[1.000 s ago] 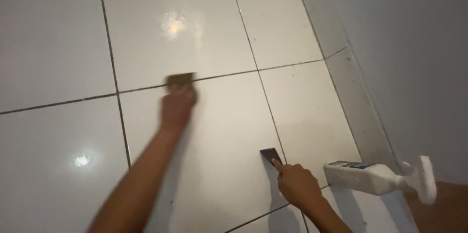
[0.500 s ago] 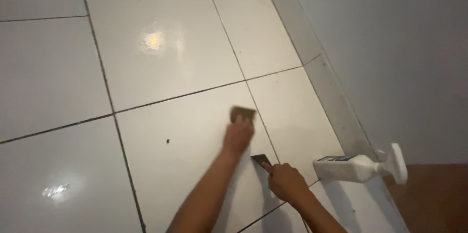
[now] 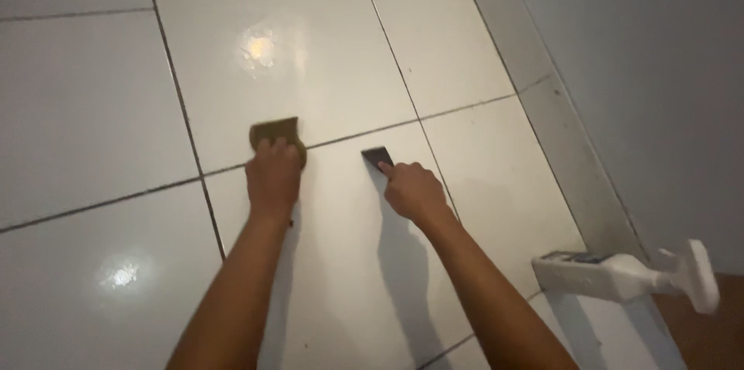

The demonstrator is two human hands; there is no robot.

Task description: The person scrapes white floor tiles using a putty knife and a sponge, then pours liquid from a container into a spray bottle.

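My left hand (image 3: pixel 273 175) presses a brown sponge (image 3: pixel 273 130) flat on the white tiled floor (image 3: pixel 101 99), right on a dark grout line (image 3: pixel 155 188). My right hand (image 3: pixel 413 189) grips a small scraper with a dark blade (image 3: pixel 378 157); the blade tip touches the tile just below the same grout line. The two hands lie about a hand's width apart on the same tile.
A white spray bottle (image 3: pixel 620 277) lies on its side at the lower right, against the tiled skirting (image 3: pixel 566 145) of a grey wall (image 3: pixel 659 68). A brown floor strip (image 3: pixel 709 331) shows in the bottom right corner. Light glares off the glossy tiles.
My left hand slid the sponge back left onto the grout line. My right hand moved the scraper up the tile, away from the spray bottle and closer to that line.
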